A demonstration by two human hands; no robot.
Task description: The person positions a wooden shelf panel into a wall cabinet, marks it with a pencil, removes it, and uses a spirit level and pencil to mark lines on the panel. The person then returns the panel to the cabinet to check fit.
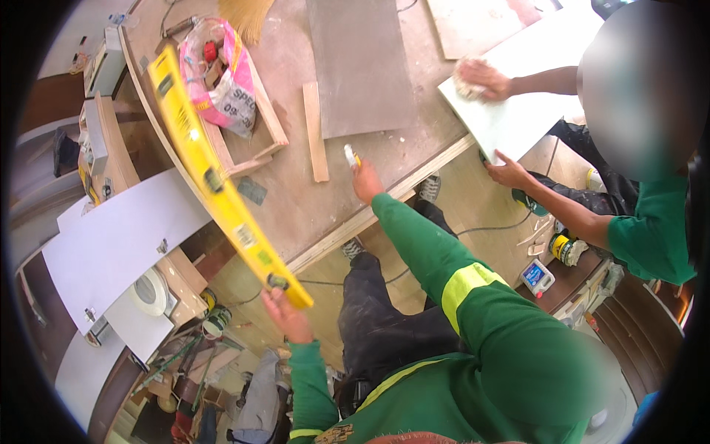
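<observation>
A broad wooden worktable [310, 207] stands on a pale tan floor [488, 203] (the light is bright).

Light floods in from the upper right, bleaching the white board [547, 48]; the lower left is dimmer. Edges bow toward black; the co-worker's head [640, 96] is blurred.

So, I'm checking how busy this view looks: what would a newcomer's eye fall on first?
Probably the long yellow spirit level, slanting across the workbench's left side, its near end held in the left hand. Next, the pink sack just right of the level. Then, at upper right, a co-worker's hand holding a pale wad against a white panel.
</observation>
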